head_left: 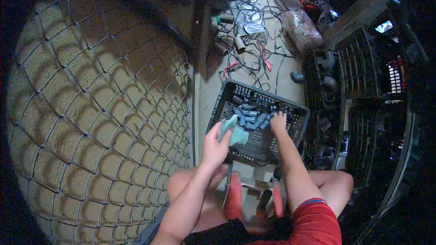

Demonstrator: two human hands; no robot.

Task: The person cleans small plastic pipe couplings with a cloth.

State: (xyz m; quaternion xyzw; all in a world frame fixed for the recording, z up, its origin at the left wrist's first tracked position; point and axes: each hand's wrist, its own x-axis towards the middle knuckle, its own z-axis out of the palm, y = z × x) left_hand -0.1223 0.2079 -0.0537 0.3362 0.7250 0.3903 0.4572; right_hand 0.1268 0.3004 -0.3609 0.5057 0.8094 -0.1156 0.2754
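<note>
My left hand (215, 144) is closed around a crumpled light-green cloth (238, 137), held above the near left part of a black plastic crate (263, 91). Inside the crate lies a loose pile of short blue-grey pipe fittings (249, 115). At the right end of this pile, my right hand (278, 121) reaches down with its fingers curled onto a fitting. The fingertips are partly hidden, and the image is grainy there.
A chain-link fence (104, 109) fills the left side. Tangled dark cords (261, 18) and a short tube (239, 44) lie beyond the crate. Stacked dark crates (359, 70) line the right. A red-legged stool (235, 193) is between my knees.
</note>
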